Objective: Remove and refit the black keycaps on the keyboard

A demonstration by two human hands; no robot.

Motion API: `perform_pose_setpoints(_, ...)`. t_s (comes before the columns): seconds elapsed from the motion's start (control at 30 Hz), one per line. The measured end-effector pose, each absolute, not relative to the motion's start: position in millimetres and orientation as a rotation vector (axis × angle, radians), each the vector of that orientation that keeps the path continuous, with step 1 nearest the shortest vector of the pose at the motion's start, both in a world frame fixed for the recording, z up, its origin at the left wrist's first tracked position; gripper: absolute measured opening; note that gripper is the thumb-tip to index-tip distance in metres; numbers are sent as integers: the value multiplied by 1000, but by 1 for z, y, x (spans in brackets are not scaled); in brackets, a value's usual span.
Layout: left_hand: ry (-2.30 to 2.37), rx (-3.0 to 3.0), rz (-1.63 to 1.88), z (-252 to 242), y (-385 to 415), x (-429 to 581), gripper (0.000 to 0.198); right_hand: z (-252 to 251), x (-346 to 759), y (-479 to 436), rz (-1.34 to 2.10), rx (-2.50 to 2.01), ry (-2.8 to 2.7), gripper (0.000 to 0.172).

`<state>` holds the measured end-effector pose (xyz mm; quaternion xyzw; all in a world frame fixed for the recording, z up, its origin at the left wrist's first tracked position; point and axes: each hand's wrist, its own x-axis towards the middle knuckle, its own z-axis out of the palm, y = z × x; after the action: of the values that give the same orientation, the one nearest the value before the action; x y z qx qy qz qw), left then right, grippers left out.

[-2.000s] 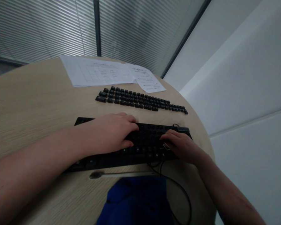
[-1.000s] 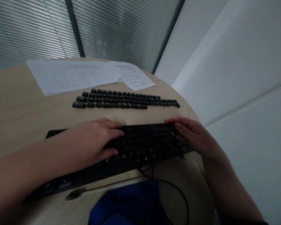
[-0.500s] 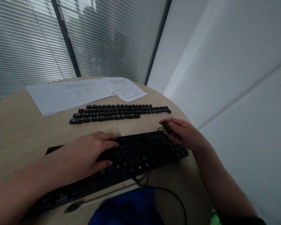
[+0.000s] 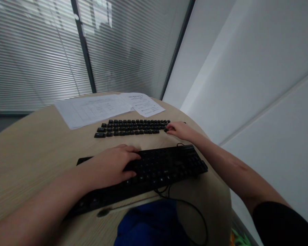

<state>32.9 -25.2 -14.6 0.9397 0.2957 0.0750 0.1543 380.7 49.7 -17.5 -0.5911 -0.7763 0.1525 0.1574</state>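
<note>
A black keyboard (image 4: 169,164) lies on the round wooden table (image 4: 36,150) near its front edge. My left hand (image 4: 114,165) rests flat on the keyboard's left half with the fingers stretched out. Beyond the keyboard, several loose black keycaps (image 4: 130,126) are laid out in rows. My right hand (image 4: 179,130) reaches across to the right end of those rows. Its fingertips are pinched on a dark keycap there, touching the row.
Two printed paper sheets (image 4: 92,108) (image 4: 145,104) lie behind the keycaps. The keyboard's black cable (image 4: 192,208) loops off the table's front edge above my blue clothing (image 4: 149,225). Window blinds (image 4: 41,51) stand behind the table and a white wall (image 4: 259,85) on the right.
My right hand left the keyboard's right end holding a dark keycap and moved away from me to the right end of the keycap rows. The left hand stayed on the keyboard.
</note>
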Motion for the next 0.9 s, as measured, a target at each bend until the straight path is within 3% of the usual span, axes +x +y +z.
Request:
perform_pose_setpoints(0.2,819,2679,244,-10,-28,33,41,-5,375,45,764,-1624,-2034,22)
perform_pose_setpoints(0.3,837,2723,347,-3,-31,37,31,14,359,15,1253,-1393,-1700,38)
perform_pose_setpoints(0.37,866,2726,526,4,-37,41,25,24,340,-13,1367,-1246,-1602,43)
perform_pose_setpoints(0.57,763,2388,1320,27,-74,52,7,25,278,-87,1187,-1049,-1530,33)
perform_pose_setpoints(0.9,768,2383,1364,36,-84,52,11,20,262,-107,986,-984,-1533,18)
